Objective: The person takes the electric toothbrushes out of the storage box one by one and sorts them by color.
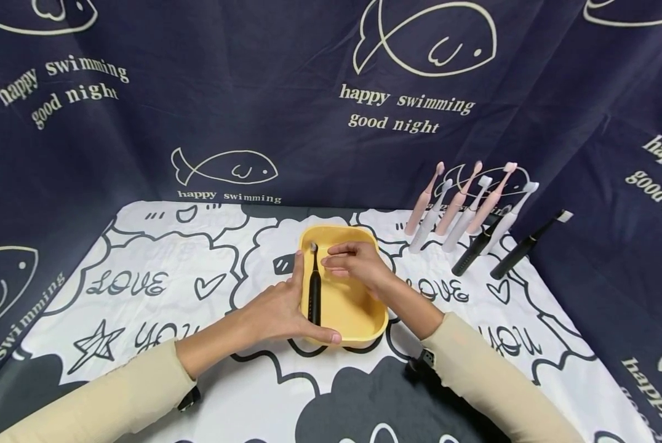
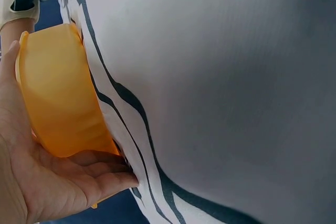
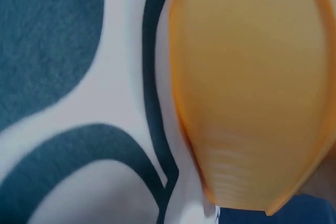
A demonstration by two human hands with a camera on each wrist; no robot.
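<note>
A yellow tray (image 1: 353, 307) lies in the middle of the table, with a black electric toothbrush (image 1: 314, 289) along its left side, brush head pointing away from me. My left hand (image 1: 278, 314) grips the tray at its near left side, its thumb along the near rim and its other fingers on the left wall. In the left wrist view those fingers (image 2: 100, 177) bend round the tray's outside. Over the tray's far right part hovers my right hand (image 1: 358, 264), fingers loosely bent with nothing between them, just right of the brush head. The right wrist view shows mainly the tray's outer wall (image 3: 252, 87).
Several toothbrushes stand at the right back: pink ones (image 1: 458, 206), white ones (image 1: 430, 218) and black ones (image 1: 522, 255). A patterned white and dark cloth (image 1: 126, 307) covers the table. Behind it hangs a navy curtain (image 1: 309, 92) with fish drawings.
</note>
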